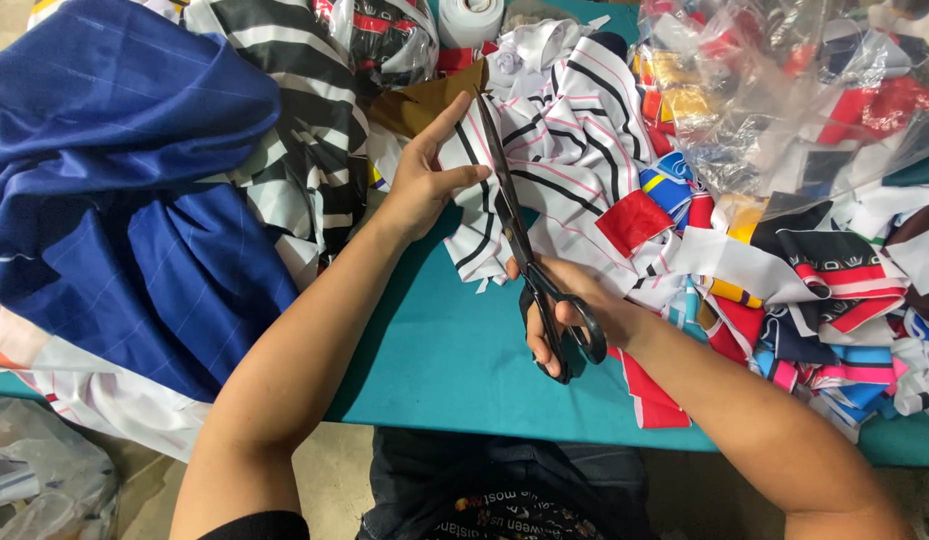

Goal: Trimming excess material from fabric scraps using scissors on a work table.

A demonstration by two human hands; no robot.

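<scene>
Where the teal table (455, 370) lies bare nearest the person, the right hand (570, 300) has its grip closed through the handles of one pair of black scissors (525, 250), whose long blades point away along a white cloth with black and pink stripes (565, 140). The left hand (425, 180) pinches that cloth's edge just beside the blades, grip narrow on the fabric. To the left sits one heap of blue cloth (115, 200). Farther right, one clear plastic bag (785, 90) holds many coloured fabric scraps. One white tape roll (472, 18) stands at the far edge.
</scene>
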